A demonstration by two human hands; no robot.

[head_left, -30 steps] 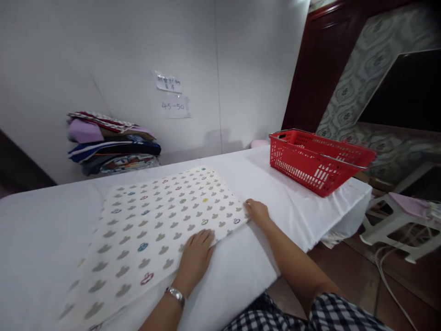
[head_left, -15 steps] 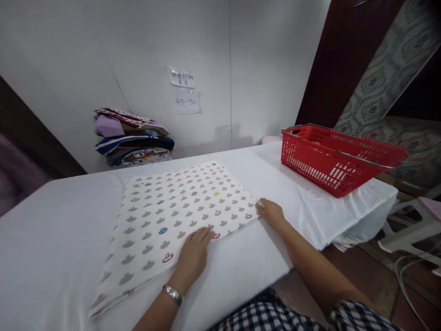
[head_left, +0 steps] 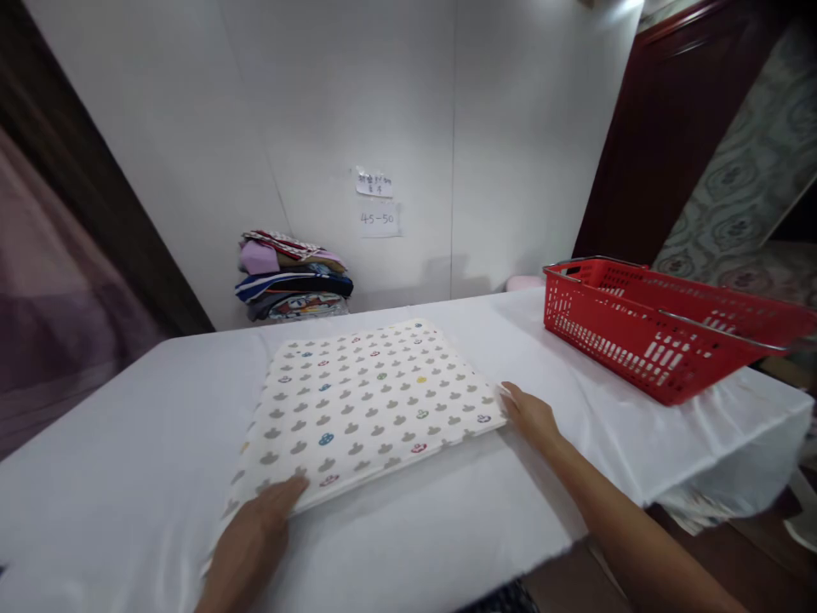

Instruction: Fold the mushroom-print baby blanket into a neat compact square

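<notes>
A table (head_left: pixel 447 545) draped in a white sheet fills the near ground. At its near edge the left hand (head_left: pixel 252 536) lies flat, fingers loosely spread, its fingertips pressing the near left corner of a folded patterned cloth (head_left: pixel 363 404); it grips nothing. The cloth, cream with small grey and coloured motifs, lies flat on the sheet and reaches from that hand across to the right hand (head_left: pixel 533 415), which rests palm down at the cloth's right corner, fingers extended and touching the edge, not closed around it. Farther right of the right hand, well apart, a red plastic basket (head_left: pixel 664 336) stands on the table near its far right corner. Beyond the cloth, against the white wall (head_left: pixel 383 102), sits a stack of folded fabrics (head_left: pixel 294 277). Above it two paper notes (head_left: pixel 376 204) are stuck to the wall. A dark wooden door (head_left: pixel 657 128) stands behind the basket.
</notes>
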